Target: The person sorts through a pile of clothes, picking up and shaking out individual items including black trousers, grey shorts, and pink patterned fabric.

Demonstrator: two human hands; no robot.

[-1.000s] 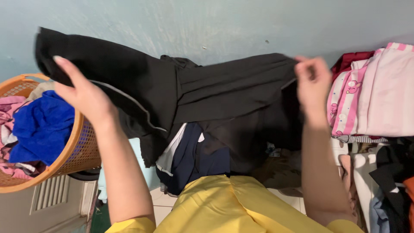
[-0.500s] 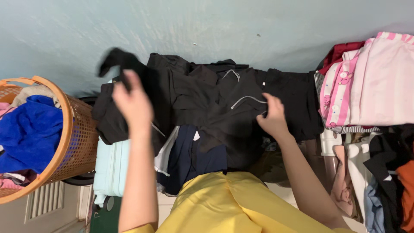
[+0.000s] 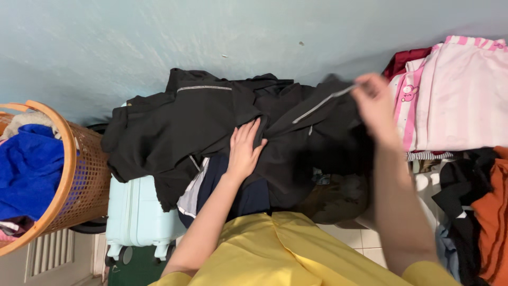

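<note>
A black jacket (image 3: 174, 127) with thin grey piping lies spread over a pile of dark clothes against the pale blue wall. My left hand (image 3: 244, 148) rests flat on its middle, fingers spread. My right hand (image 3: 374, 103), blurred with motion, pinches the jacket's right edge near the grey piping and lifts it. A navy garment (image 3: 233, 196) hangs below the jacket. My yellow top (image 3: 286, 254) fills the bottom centre.
An orange woven laundry basket (image 3: 87, 180) with blue and pink clothes stands at the left. A light blue suitcase (image 3: 140, 217) sits under the jacket. Folded pink-and-white clothes (image 3: 455, 100) are stacked at the right, above dark and rust-coloured garments (image 3: 487, 212).
The jacket, held up wide a second ago, now lies on the pile. My left hand let go and came down flat on it; my right hand moved right, lifting the edge.
</note>
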